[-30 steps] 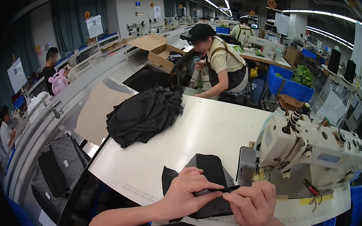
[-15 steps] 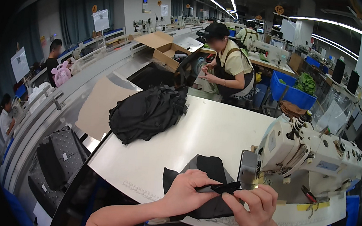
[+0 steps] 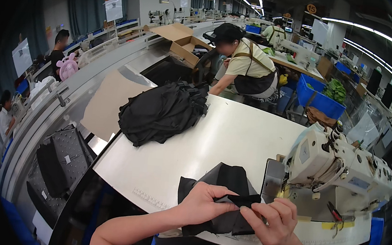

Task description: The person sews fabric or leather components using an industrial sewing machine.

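Observation:
Both my hands pinch the folded upper edge of a piece of black fabric (image 3: pixel 228 180) above the near part of the white table. My left hand (image 3: pixel 203 202) grips the fold between thumb and fingers. Close beside it, my right hand (image 3: pixel 271 222) pinches the same edge near its right end. The rest of the cloth spreads on the table behind and below my hands, with a sheer darker-grey part showing. To the right stands a white sewing machine (image 3: pixel 341 165), its needle area a little beyond my right hand.
A heap of black fabric (image 3: pixel 162 112) lies on the table's far left. Red-handled snips (image 3: pixel 334 212) rest by the machine. Across the table a co-worker (image 3: pixel 245 64) bends forward, one arm reaching behind the heap. An open cardboard box (image 3: pixel 184 47) and blue bins (image 3: pixel 319 98) stand farther back.
The co-worker has leaned down and stretched an arm toward the table's far edge. My hands stay on the fabric; its folded edge now looks more spread between them. The view has shifted slightly.

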The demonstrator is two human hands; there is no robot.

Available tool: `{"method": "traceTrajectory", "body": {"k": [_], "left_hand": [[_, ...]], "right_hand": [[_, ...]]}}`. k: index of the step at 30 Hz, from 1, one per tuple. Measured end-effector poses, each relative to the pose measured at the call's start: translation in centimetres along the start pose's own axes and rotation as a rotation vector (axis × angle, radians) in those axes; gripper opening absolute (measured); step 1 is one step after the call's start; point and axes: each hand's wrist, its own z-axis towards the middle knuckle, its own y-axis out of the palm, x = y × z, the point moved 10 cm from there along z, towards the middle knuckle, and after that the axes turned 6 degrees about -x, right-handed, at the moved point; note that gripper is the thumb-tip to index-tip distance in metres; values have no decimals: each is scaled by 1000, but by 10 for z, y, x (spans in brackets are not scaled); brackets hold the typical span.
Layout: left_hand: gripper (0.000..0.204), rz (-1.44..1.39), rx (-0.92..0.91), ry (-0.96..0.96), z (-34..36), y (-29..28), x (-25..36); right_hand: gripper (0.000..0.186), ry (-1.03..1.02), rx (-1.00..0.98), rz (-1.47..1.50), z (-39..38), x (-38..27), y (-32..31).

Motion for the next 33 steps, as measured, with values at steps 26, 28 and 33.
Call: {"method": "traceTrajectory", "body": {"k": [26, 28, 33], "left_hand": [[16, 323, 73, 521, -20, 7, 30], [16, 325, 70, 518, -22, 7, 30], [26, 301, -2, 469, -19, 11, 25]], "right_hand": [[31, 52, 88, 150, -10, 7, -5], [32, 63, 88, 162, -11, 9, -6], [24, 134, 26, 242, -8, 13, -1]]}}
